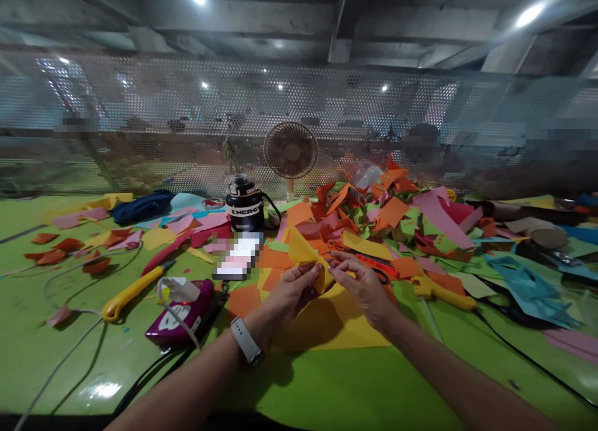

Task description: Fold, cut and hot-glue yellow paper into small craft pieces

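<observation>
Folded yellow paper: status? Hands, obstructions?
Left hand pinches folded yellow paper. Right hand at its right edge, grip unclear. Flat yellow paper sheet below. Nothing visibly blocking either hand.

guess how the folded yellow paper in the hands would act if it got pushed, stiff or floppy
The folded paper is probably light and bendable, since it looks like a thin sheet. Its folds likely lend some stiffness, as its upper part stands above the left hand without drooping. A firm push might still crumple it, with nothing visible backing that raised part.
</observation>
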Action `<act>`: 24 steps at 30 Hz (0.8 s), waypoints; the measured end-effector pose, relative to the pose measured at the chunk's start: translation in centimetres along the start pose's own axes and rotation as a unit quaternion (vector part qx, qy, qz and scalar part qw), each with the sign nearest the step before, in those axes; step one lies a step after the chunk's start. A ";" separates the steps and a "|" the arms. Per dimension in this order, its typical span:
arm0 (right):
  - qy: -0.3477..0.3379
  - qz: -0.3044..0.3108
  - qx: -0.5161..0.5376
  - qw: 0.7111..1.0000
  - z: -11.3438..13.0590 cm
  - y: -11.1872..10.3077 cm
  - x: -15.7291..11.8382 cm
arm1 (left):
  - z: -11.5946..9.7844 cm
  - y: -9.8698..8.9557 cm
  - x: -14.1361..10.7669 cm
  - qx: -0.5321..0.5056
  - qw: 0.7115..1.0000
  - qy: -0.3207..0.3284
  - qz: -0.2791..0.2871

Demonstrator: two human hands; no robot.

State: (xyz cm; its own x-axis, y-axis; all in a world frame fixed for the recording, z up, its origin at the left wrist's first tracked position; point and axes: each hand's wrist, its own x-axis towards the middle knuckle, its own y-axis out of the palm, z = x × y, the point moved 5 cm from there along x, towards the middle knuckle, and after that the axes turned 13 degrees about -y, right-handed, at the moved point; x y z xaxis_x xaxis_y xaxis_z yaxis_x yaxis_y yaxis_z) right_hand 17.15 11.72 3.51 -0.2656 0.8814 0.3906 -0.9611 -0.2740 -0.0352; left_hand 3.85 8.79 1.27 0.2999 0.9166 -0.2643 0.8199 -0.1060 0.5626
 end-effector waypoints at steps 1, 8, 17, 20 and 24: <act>-0.003 -0.001 -0.003 1.000 0.0 0.0 0.0 | 0.0 0.1 -0.1 0.002 1.000 0.001 0.003; -0.026 -0.004 -0.012 1.000 -0.2 -0.2 0.0 | -0.3 0.1 -0.5 -0.016 0.999 -0.018 -0.033; -0.179 0.101 -0.186 0.961 1.7 1.0 -0.7 | -0.9 -1.0 -0.9 0.091 0.990 -0.014 -0.108; -0.174 0.094 -0.194 0.961 1.7 0.7 -0.5 | -1.2 -1.0 -1.1 0.079 0.991 0.004 -0.112; -0.142 0.066 -0.140 0.978 1.2 0.0 0.0 | -1.6 -0.3 -1.2 0.065 0.995 0.028 -0.069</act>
State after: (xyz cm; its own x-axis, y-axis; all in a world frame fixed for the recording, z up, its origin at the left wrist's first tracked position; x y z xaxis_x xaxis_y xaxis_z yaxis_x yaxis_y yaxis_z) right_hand 17.26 11.30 4.63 -0.3951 0.6924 0.6037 -0.9136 -0.2276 -0.3369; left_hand 2.48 8.31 2.63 0.1550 0.9455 -0.2863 0.9089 -0.0229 0.4163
